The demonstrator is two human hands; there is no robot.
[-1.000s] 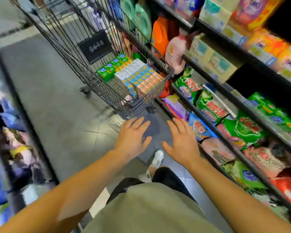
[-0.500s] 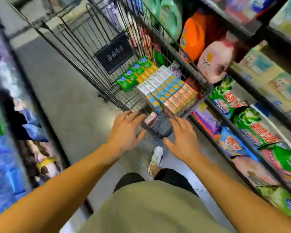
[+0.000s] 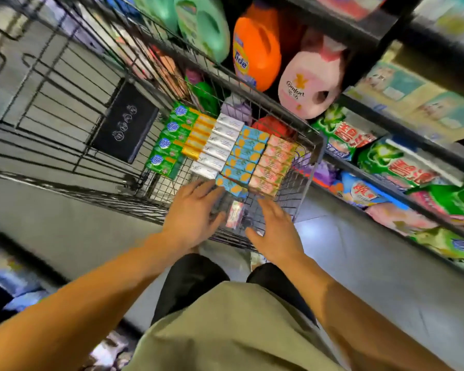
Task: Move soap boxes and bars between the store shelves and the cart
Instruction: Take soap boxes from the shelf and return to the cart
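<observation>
Wire cart (image 3: 310,167) holds five soap rows; both hands' fingers (image 3: 272,210) spread, grasping nothing.

**Soap count in the cart**

Five rows of soap are lying side by side in the cart (image 3: 310,167). Four green bars (image 3: 169,145) are showing, then about five orange bars (image 3: 200,137), six white boxes (image 3: 220,144), six blue boxes (image 3: 245,158) and five pink boxes (image 3: 275,163). One small pink bar (image 3: 235,214) is lying apart. On the shelves (image 3: 364,30), one orange jug (image 3: 256,46), one pink jug (image 3: 310,79) and two green jugs (image 3: 198,20) are standing. Two hands, left (image 3: 192,214) and right (image 3: 275,231), are showing.
</observation>
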